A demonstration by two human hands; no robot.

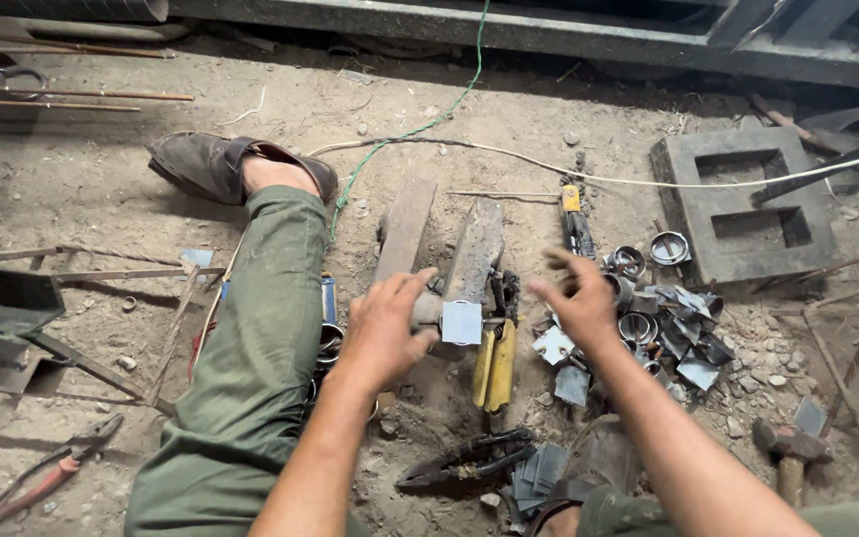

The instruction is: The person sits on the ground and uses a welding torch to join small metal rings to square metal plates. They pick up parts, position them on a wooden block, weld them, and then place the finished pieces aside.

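Note:
My left hand (388, 330) is closed around a short metal tube with a small square plate (461, 322) on its end, held low over two flat steel bars (476, 247) on the dirt. Just to the right, my right hand (574, 298) hovers with its fingers spread and blurred, holding nothing. It is above a pile of cut square plates (688, 343) and short metal rings (638, 326). A yellow-handled tool (495, 366) lies between my hands.
My left leg in green trousers (251, 348) stretches out to a sandal (211, 164). Black snips (469, 459), a stack of plates (539, 475), a hammer (792, 449), red pliers (47, 479), a two-holed concrete block (738, 209), rods and cables lie around.

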